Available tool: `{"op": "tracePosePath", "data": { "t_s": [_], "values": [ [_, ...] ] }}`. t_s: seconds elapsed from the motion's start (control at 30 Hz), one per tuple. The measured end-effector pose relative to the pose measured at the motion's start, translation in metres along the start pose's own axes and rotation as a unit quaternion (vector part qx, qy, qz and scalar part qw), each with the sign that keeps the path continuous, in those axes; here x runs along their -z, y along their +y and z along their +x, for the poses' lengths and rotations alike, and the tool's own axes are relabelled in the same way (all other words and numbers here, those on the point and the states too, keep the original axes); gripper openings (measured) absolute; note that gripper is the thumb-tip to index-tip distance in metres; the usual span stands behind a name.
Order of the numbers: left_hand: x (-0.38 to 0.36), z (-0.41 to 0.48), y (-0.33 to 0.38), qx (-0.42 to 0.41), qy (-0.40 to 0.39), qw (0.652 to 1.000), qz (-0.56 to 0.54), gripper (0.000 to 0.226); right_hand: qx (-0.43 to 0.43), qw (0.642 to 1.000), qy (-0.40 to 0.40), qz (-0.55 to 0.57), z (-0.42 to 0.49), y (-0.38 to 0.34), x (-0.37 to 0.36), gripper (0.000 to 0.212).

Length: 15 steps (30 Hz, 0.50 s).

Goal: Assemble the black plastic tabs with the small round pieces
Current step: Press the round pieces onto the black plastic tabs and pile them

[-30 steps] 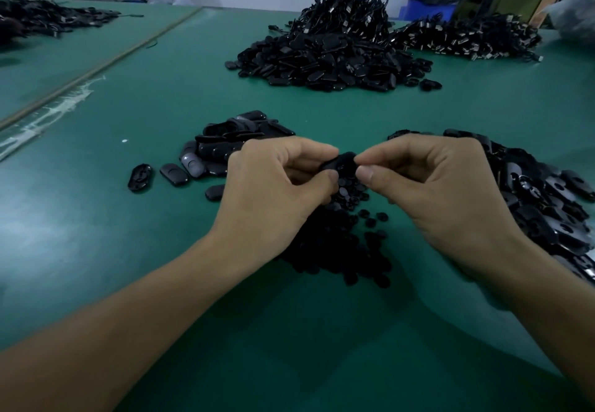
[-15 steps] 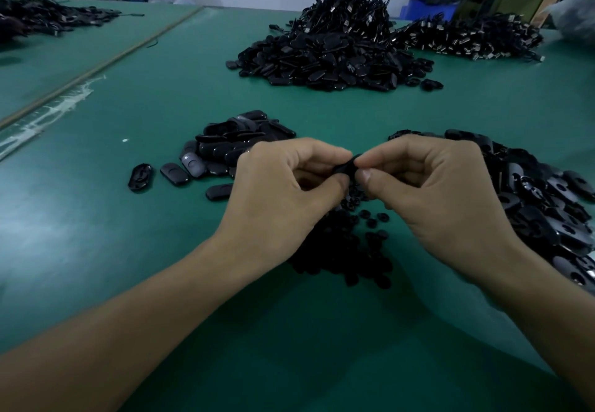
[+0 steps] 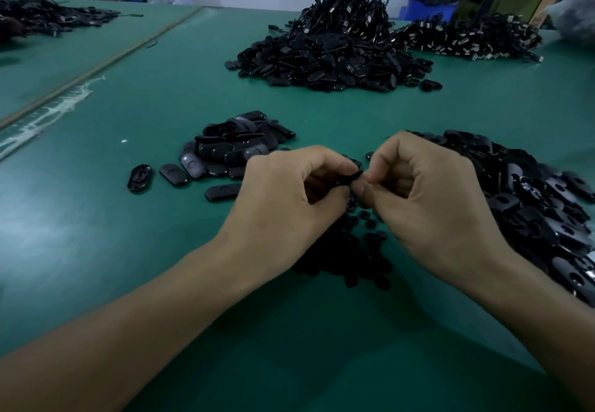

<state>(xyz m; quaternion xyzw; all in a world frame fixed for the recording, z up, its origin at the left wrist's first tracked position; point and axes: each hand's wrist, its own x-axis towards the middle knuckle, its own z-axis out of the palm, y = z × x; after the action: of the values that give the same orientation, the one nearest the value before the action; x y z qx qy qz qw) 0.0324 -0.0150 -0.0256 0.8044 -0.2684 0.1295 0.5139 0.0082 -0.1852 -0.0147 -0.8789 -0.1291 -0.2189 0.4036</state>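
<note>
- Loose heap of small black round plastic pieces [image 3: 363, 250] lay on green table mat [image 3: 96, 250], directly below both hands.
- L hand [image 3: 289, 205] & R hand [image 3: 428, 205] were curled, each pinching one black oval plastic tab [image 3: 349, 178] betw. them, just above heap. Round piece in grip: couldn't tell.
- Judged: tab light, stiff, glossy, prob. slippery. Pinch by edges, keep hole clear.
- Pile of holed black tabs [image 3: 531, 205] at R; closed oval pieces [image 3: 235, 151] at L; big black heap [image 3: 325, 57] well beyond.

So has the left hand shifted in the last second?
Yes: the left hand has slid slightly right, away from the loose tab lying beside it, uncovering more of that tab.
</note>
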Motion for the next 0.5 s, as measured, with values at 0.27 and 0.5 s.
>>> {"op": "tracePosePath", "data": {
  "t_s": [0.27,0.5],
  "values": [
    [0.0059,0.0033,-0.0025,-0.045,0.001,0.995,0.093,0.021,0.016,0.999,-0.041,0.011,-0.0032,-0.0045,0.0000,0.026],
    [0.0067,0.0045,-0.0044,-0.039,-0.006,0.991,0.125,0.018,0.018,0.996,-0.086,0.013,-0.0026,-0.0046,0.0007,0.031]
  ]
}}
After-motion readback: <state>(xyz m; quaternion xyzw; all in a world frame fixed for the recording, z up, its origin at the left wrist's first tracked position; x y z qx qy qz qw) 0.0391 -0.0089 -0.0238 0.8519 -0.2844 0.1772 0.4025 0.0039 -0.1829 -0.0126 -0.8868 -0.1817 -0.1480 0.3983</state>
